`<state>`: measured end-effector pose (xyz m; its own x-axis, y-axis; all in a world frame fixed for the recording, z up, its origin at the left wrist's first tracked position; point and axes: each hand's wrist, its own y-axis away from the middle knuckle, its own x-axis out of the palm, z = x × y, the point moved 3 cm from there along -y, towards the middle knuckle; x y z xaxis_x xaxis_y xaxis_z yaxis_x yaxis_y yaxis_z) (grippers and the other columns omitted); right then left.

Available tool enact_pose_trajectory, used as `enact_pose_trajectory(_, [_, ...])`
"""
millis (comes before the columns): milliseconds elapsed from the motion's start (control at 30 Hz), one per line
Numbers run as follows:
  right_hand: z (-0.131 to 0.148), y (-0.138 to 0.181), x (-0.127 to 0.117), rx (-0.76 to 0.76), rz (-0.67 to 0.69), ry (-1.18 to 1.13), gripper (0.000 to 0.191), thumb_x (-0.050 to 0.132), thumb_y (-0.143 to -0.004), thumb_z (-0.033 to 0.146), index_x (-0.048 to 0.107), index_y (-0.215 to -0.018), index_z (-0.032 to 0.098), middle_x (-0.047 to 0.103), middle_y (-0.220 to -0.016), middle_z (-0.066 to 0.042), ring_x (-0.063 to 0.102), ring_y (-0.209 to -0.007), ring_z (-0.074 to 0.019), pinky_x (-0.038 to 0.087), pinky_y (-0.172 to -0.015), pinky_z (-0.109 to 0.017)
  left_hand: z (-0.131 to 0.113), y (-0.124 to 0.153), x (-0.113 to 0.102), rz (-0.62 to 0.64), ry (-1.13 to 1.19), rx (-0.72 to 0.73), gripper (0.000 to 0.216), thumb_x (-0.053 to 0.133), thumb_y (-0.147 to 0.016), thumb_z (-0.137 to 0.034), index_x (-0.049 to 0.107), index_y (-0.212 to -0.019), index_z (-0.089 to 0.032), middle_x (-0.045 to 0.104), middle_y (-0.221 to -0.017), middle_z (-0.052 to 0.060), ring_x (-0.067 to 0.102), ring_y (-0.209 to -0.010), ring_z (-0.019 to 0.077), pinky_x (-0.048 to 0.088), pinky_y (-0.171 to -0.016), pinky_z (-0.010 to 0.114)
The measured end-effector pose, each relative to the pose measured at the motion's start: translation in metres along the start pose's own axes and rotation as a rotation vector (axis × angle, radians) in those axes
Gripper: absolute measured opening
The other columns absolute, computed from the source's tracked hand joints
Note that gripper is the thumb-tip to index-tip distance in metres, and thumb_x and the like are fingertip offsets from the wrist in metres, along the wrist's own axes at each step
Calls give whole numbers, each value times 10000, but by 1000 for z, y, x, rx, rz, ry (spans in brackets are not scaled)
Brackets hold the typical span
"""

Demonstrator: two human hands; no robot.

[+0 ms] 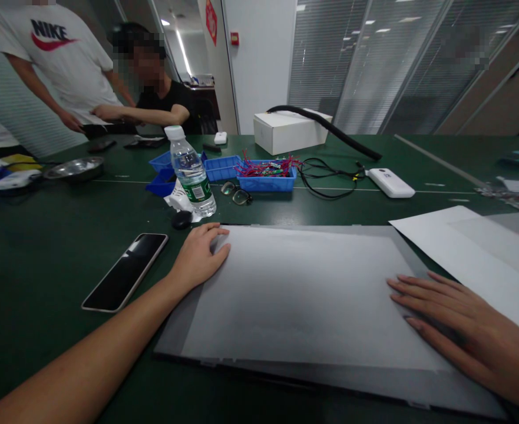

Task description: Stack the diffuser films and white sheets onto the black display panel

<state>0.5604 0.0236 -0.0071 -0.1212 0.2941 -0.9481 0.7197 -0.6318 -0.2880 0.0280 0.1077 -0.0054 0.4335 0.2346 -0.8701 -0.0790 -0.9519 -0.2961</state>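
Note:
A white translucent sheet (303,294) lies flat on a larger grey panel (175,335) with small tabs along its edges. My left hand (201,253) rests on the far left corner of the sheet and panel, fingers stretched out and thumb apart. Near the right side, my right hand (449,318) lies flat with its fingers extended, their tips over the sheet. Neither hand grips anything. Beside my left forearm is a smartphone (126,274) with a dark screen.
Beyond the panel stand a water bottle (194,176), glasses (237,193), a blue tray of red wires (266,181), a white box (286,132) and a white device (390,182) with a black cable. Loose white sheets (475,253) lie at right. Two people are across the green table (29,253).

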Motion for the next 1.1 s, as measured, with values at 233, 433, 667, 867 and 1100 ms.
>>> enact_pose_trajectory(233, [-1,-3,-1,52,-44,11,575,518,-1097,491,528,-1650,332,518,-1627,-11,564,-1464,-302,498,-1230,-609,-2,0,0,0,-10,5,421,604,-951,-452,763,-1250,-202,682,-1451,156,613,-1382,379,441,-1239,596])
enact_pose_trajectory(433, [-4,2,-2,83,-75,32,472,490,-1105,467,636,-1531,329,568,-1576,12,661,-1343,-276,645,-1068,-545,-1,0,0,2,-12,6,426,607,-951,-459,761,-1263,-213,679,-1463,150,605,-1396,378,437,-1243,593])
enact_pose_trajectory(667, [-4,1,-2,94,-72,35,462,485,-1111,473,624,-1528,330,571,-1571,20,651,-1356,-272,647,-1057,-571,-2,0,-1,12,-13,9,426,596,-949,-461,760,-1256,-215,685,-1449,150,604,-1391,379,440,-1236,602])
enact_pose_trajectory(867, [-4,3,-5,103,-88,32,420,487,-1108,459,694,-1450,330,578,-1562,39,655,-1350,-248,638,-1099,-509,-2,0,-1,7,-15,6,448,589,-949,-458,760,-1271,-197,680,-1456,162,603,-1395,383,435,-1243,594])
enact_pose_trajectory(1100, [-4,3,-6,59,-87,38,398,504,-1100,441,730,-1401,313,586,-1552,42,666,-1330,-242,656,-1068,-485,1,0,1,7,-15,8,428,605,-948,-454,759,-1267,-213,681,-1452,148,606,-1393,381,436,-1248,591])
